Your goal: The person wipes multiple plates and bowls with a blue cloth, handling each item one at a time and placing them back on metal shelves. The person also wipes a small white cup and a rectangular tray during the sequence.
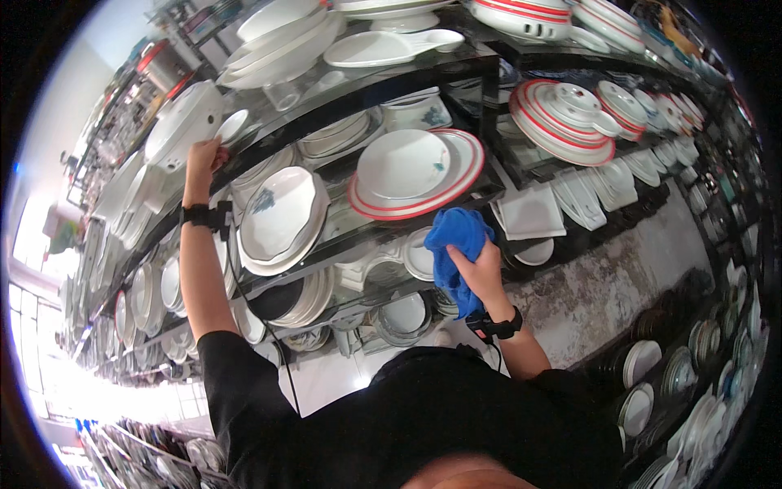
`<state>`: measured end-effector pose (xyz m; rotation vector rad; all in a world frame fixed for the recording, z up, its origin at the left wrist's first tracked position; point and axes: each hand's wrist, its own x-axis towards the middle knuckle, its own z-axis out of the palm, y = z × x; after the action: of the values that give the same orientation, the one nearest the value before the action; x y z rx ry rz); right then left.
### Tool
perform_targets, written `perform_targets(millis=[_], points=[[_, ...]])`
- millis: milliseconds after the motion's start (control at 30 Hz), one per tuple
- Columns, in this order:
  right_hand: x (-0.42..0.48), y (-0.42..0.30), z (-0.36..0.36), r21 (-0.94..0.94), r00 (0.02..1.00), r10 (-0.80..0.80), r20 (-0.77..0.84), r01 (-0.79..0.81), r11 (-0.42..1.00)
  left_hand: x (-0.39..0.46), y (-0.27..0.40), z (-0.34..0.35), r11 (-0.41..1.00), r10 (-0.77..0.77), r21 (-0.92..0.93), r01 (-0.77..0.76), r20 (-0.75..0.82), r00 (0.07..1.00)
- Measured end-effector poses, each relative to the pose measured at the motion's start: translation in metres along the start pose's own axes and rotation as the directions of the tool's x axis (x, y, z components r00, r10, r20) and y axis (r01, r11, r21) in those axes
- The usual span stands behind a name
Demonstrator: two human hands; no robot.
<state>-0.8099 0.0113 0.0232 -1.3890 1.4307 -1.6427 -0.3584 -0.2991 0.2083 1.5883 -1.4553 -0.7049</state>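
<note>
My right hand (pixel 479 269) grips a bunched blue cloth (pixel 458 247) in front of the lower shelves. At the upper left, my left hand (pixel 206 158) reaches to the upper shelf and touches or holds a small white dish (pixel 233 126); its exact grip on the dish cannot be told. A large white lidded tureen (pixel 185 125) stands beside that hand. Below the left hand lies a white wavy-edged plate (pixel 281 214) with a blue-green motif. White oval plates (pixel 403 164), one with a red rim, are stacked on the middle shelf.
Stacked white bowls (pixel 287 43) and a spoon-shaped white dish (pixel 372 49) stand on the upper glass shelf, near a small clear glass (pixel 282 96). Red-rimmed plates (pixel 562 131) and square white plates (pixel 531 214) fill shelves at right. A black shelf edge (pixel 391 91) runs across. A cable hangs from my left wrist.
</note>
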Motion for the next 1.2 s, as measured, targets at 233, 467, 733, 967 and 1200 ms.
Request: perform_targets(millis=[233, 467, 733, 967, 1200], points=[[-0.012, 0.002, -0.008, 0.043, 0.999, -0.043, -0.017, 0.044, 0.998, -0.06, 0.017, 0.047, 0.898, 0.432, 0.283, -0.336, -0.425, 0.796], [-0.028, -0.031, 0.006, 0.402, 0.958, -0.24, 0.155, 0.161, 0.901, -0.256, 0.026, 0.168, 0.923, 0.377, -0.356, -0.147, 0.759, 0.531], [-0.049, -0.034, -0.001, 0.152, 0.934, 0.008, 0.358, -0.067, 0.986, -0.327, -0.037, 0.216, 0.823, 0.143, -0.384, 0.418, 0.853, 0.502], [-0.082, 0.011, -0.03, 0.219, 0.831, 0.18, 0.526, -0.337, 0.916, -0.342, -0.041, 0.207, 0.575, 0.178, -0.609, 0.546, 0.745, 0.643], [-0.057, -0.021, -0.029, 0.084, 0.789, 0.326, 0.521, -0.428, 0.9, -0.346, -0.024, 0.207, 0.464, 0.19, -0.728, 0.506, 0.639, 0.746]])
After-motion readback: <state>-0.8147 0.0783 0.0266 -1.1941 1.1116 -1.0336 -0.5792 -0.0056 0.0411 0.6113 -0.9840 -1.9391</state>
